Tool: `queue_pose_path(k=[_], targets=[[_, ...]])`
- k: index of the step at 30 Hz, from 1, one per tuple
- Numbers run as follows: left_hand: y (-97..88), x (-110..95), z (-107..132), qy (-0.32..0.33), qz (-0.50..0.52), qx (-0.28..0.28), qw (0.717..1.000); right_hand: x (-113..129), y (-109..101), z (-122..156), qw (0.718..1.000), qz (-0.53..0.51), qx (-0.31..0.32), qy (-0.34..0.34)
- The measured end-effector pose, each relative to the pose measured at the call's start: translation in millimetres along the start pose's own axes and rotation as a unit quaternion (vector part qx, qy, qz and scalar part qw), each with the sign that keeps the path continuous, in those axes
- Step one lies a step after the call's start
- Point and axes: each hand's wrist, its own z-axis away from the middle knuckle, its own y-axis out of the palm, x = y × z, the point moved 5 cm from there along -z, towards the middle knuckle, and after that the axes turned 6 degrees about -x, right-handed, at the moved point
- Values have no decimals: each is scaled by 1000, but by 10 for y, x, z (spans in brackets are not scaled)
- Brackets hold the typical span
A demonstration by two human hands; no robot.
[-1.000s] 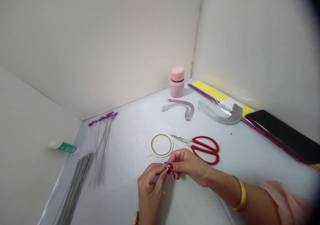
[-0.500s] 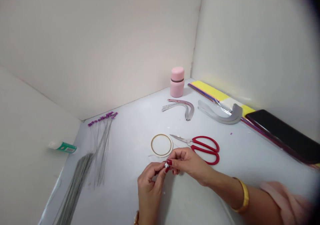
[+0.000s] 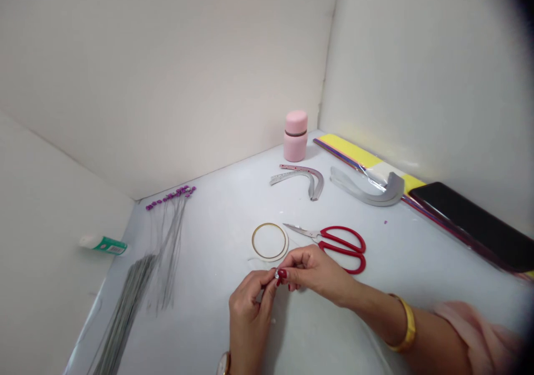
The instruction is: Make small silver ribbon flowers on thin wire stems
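Small silver piece [image 3: 277, 274], pinched at the fingertips: largely hidden by the left hand [image 3: 250, 316] and right hand [image 3: 317, 275]; its exact form is too small to tell. Wristwatch [image 3: 224, 364] on the left wrist: cut off by the lower edge, its face unreadable. Bundle of grey wires [image 3: 127, 302]: lower ends cut off by the same edge. Purple beads [image 3: 170, 197]: too small to count singly. Green-and-white tube [image 3: 109, 245]: label too small to read. Curved metal rulers [image 3: 298, 179]: markings too small to read. Pink sleeve [image 3: 475, 336]: blurred, fading into the dark rim of the view at right. Stack of coloured sheets [image 3: 354, 155]: partly covered by a black phone [image 3: 471, 225].
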Motion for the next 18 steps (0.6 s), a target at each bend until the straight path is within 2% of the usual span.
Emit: queue_pose_path(k=[18], targets=[[0, 22, -14, 6, 1, -7, 1000, 11, 10, 16, 1000, 6, 5, 0]])
